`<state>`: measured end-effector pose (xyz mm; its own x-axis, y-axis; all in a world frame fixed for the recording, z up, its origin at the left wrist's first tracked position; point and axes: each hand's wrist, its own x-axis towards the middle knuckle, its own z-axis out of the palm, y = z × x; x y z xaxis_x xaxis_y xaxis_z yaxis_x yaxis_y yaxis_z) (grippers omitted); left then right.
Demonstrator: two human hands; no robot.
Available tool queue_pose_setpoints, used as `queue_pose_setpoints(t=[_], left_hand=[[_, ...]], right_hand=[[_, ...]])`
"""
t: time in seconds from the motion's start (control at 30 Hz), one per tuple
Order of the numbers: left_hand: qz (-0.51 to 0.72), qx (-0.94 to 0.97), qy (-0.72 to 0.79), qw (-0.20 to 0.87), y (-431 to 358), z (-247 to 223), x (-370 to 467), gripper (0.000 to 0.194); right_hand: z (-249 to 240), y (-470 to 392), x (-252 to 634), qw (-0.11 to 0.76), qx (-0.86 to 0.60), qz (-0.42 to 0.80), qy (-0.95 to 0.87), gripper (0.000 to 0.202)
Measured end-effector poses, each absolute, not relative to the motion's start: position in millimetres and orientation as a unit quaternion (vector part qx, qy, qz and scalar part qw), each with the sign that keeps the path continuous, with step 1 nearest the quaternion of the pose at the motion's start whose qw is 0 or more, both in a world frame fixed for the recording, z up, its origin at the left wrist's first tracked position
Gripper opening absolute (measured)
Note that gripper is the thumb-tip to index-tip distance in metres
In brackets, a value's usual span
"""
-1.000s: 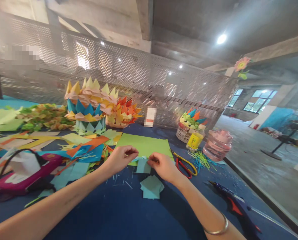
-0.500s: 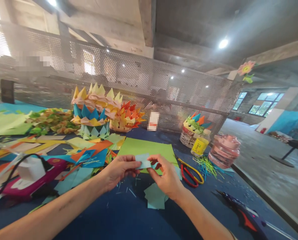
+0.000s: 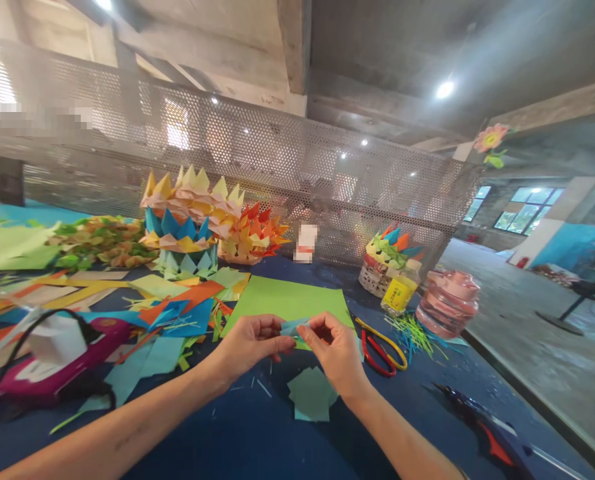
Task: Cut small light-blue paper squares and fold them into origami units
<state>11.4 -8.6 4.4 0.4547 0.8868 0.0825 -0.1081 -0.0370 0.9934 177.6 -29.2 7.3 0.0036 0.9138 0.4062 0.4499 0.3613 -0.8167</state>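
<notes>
A small light blue paper (image 3: 295,327) is pinched between both hands, over the near edge of a green sheet (image 3: 292,297). My left hand (image 3: 257,341) grips its left end between thumb and fingers. The right end is in the closed fingers of my right hand (image 3: 333,343). Fingertips cover much of the paper, and it looks narrow, as if folded or tilted. Just below my right hand, a loose pile of light blue paper squares (image 3: 312,395) lies on the dark blue table (image 3: 217,447).
Scissors (image 3: 383,347), a yellow-labelled bottle (image 3: 400,290), a pink bottle (image 3: 448,303) and a glue gun (image 3: 482,420) are at right. Paper crowns (image 3: 192,220) stand behind. A magenta device (image 3: 67,363) with a black cable sits left among paper scraps.
The blue paper, seen broad and flat before, now shows as a narrow strip. My right hand's fingers have closed in on it, and my left hand has turned slightly.
</notes>
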Motion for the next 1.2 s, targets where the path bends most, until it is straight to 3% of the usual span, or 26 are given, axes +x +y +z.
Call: queue_pose_setpoints(t=[0.2, 0.33, 0.47, 1.2], left_hand=[[0.4, 0.618, 0.348, 0.58, -4.8, -1.4, 11.8, 0.029], [0.395, 0.621, 0.357, 0.576, -4.5, -1.7, 10.8, 0.029], [0.394, 0.629, 0.357, 0.567, -3.1, -3.9, 10.1, 0.029], [0.38, 0.638, 0.386, 0.546, -3.4, -4.5, 10.8, 0.034]], right_hand=[[3.4, -32.3, 172.0, 0.516, -0.488, 0.27, -0.65, 0.022], [4.5, -30.0, 172.0, 0.516, -0.484, 0.31, -0.635, 0.036], [5.3, -28.6, 173.1, 0.482, -0.479, 0.355, -0.642, 0.026], [5.1, -32.0, 172.2, 0.466, -0.503, 0.291, -0.667, 0.029]])
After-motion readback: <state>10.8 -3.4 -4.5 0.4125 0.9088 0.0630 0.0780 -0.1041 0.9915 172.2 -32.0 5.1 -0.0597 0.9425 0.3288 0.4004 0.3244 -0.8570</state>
